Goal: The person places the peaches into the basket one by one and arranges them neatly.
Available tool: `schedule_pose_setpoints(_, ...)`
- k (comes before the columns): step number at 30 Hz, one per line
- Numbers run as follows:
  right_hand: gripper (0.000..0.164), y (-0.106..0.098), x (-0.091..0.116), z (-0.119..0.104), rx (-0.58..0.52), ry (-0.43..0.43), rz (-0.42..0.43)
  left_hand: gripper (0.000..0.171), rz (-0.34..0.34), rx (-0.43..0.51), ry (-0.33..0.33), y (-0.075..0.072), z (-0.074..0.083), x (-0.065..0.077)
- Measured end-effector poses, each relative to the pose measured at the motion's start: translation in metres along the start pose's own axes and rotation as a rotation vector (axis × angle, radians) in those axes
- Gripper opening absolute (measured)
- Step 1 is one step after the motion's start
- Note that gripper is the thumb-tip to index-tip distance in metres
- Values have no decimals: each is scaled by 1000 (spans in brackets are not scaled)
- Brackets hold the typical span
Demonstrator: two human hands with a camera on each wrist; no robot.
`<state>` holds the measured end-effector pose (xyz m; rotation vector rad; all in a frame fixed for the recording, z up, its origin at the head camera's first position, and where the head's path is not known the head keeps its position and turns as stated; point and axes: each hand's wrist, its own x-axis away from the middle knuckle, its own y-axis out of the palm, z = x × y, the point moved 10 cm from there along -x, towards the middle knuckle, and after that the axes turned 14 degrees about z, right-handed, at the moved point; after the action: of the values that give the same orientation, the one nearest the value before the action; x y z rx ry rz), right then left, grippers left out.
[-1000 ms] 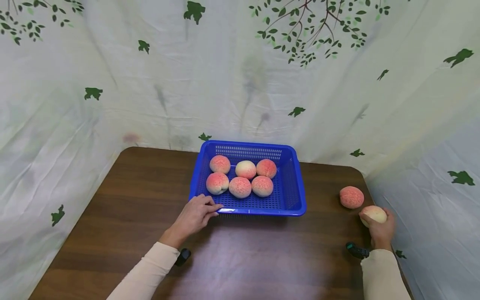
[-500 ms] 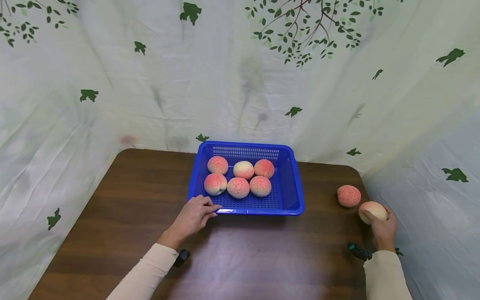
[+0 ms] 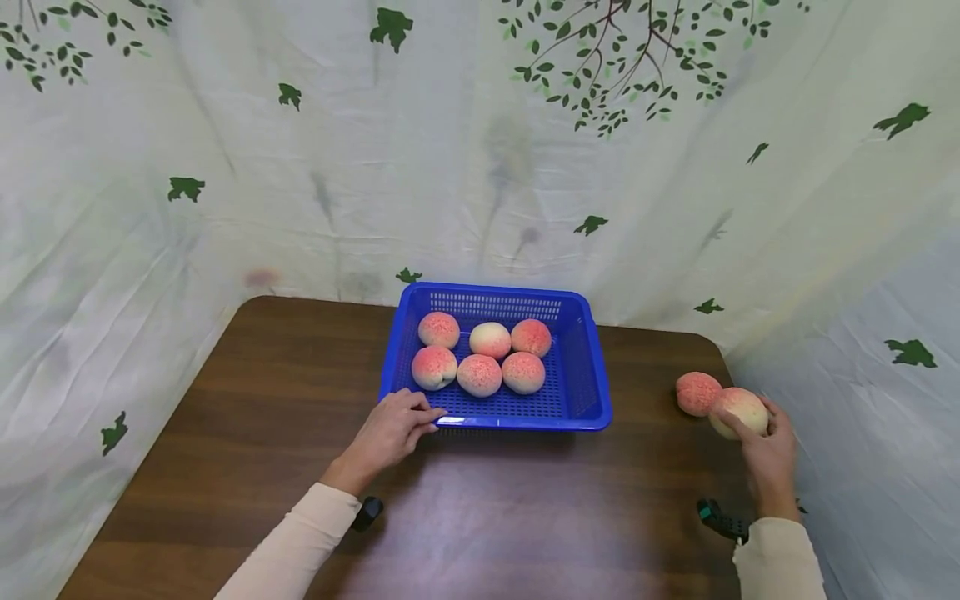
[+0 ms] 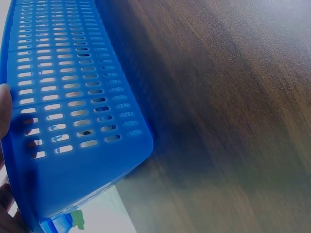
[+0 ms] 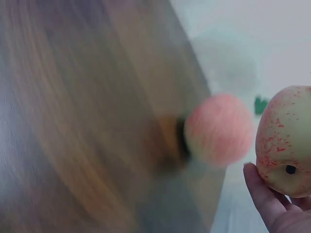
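A blue plastic basket (image 3: 495,422) with slotted walls holds several pink-and-cream peaches (image 3: 480,375). At its near left corner my left hand (image 3: 392,429) pinches the rim; the left wrist view shows the basket's side wall (image 4: 73,107) close up, with part of the thumb (image 4: 4,109) on the rim. On the right, my right hand (image 3: 771,454) grips a pale peach (image 3: 741,413) with a dark hole at one end, seen in the right wrist view. Just left of that peach, a redder peach (image 3: 697,393) rests on the table.
The brown wooden table (image 3: 300,433) has rounded far corners. A white leaf-printed cloth (image 3: 465,167) hangs behind it and along both sides. Each wrist wears a dark device, such as the right one (image 3: 722,518).
My right hand has brought the pale peach up off its earlier place and slightly left and farther away, towards the redder peach. The left hand stays at the basket rim.
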<state>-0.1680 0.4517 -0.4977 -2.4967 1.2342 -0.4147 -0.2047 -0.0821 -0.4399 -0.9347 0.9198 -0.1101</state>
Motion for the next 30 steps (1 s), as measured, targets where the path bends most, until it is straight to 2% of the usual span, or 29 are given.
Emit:
schedule_pose_setpoints(4,82,8,15,-18,-26,-51,-55,23,-1,5,8,0,2,0)
schedule_pose_setpoints(8,78,20,32,-38,-11,-143,-110,22,-3,8,11,1,3,1)
schedule_pose_setpoints(18,71,61,68,-79,-82,-312,-217,23,7,5,9,-2,2,1)
schedule_pose_setpoints(30,69,112,103,-109,-207,-401,-374,24,-5,-16,-4,-3,1,0)
